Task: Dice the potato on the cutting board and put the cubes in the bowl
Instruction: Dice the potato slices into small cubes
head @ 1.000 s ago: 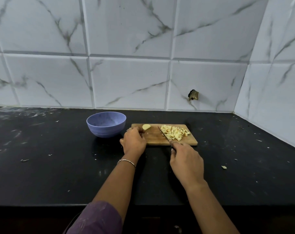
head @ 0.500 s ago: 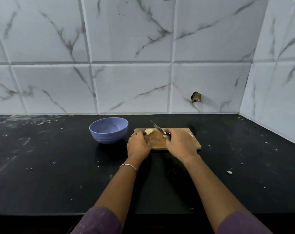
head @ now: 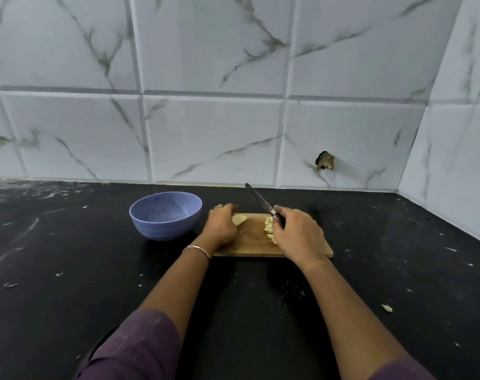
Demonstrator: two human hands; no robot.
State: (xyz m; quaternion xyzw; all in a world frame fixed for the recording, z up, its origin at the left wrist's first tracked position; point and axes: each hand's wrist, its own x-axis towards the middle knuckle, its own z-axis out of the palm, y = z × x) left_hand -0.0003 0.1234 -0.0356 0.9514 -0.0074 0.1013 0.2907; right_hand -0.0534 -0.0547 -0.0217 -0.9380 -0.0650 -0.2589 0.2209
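Left fingers: curled over the left end of the potato piece, holding it down on the cutting board.
Right fingers: clamped round the handle of the knife; its blade points up and away from me, clear of the board.
Cubes: heaped on the board, touching the inner side of my right fingers.
Bowl: on the bench, just left of my left fingers.
Potato scrap: on the bench, well to the right of my right fingers and nearer me.
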